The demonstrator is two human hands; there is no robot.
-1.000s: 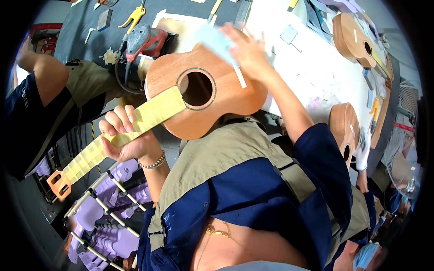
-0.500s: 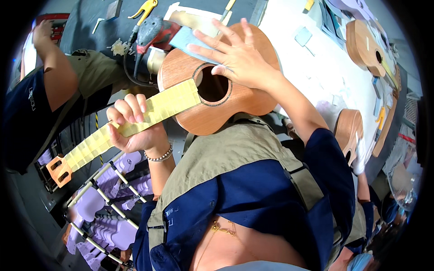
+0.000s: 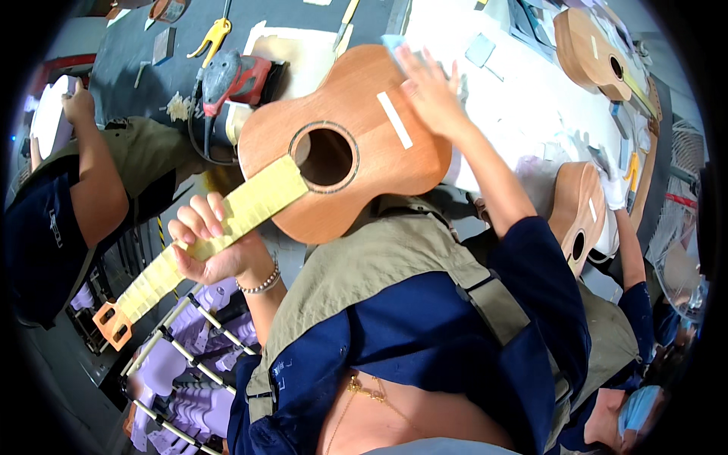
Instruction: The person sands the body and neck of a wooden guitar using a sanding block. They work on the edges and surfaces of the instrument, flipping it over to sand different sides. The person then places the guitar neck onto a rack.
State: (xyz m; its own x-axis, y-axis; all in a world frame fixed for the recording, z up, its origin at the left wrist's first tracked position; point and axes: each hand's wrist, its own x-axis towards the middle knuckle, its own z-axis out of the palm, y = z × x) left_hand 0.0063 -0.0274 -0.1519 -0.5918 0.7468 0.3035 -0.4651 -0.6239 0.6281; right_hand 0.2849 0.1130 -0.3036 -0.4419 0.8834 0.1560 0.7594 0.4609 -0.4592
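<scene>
An unstrung wooden ukulele point(image 3: 364, 102) lies slanted in front of me, its body against the bench edge and my apron. Yellow tape strips wrap its neck point(image 3: 258, 203), and a slotted headstock point(image 3: 113, 326) ends it at lower left. My left hand point(image 3: 220, 239) is closed round the taped neck. At the far right end of the top, my right hand point(image 3: 434, 89) has its fingers spread, with a light blue sheet point(image 3: 393, 43), probably sandpaper, partly hidden beneath the fingertips. A pale strip point(image 3: 394, 120) marks the top beyond the soundhole.
A red-and-grey power sander point(image 3: 236, 82) and a yellow air blow gun point(image 3: 212, 39) lie on the dark bench point(image 3: 121, 45). More ukulele bodies point(image 3: 580, 57) stand at right. Co-workers are on both sides. Purple instrument bodies point(image 3: 201, 402) hang on a rack at lower left.
My right hand has slid with the blue sheet from the middle of the body to its far right end, baring the pale strip. The ukulele has shifted left with my left hand.
</scene>
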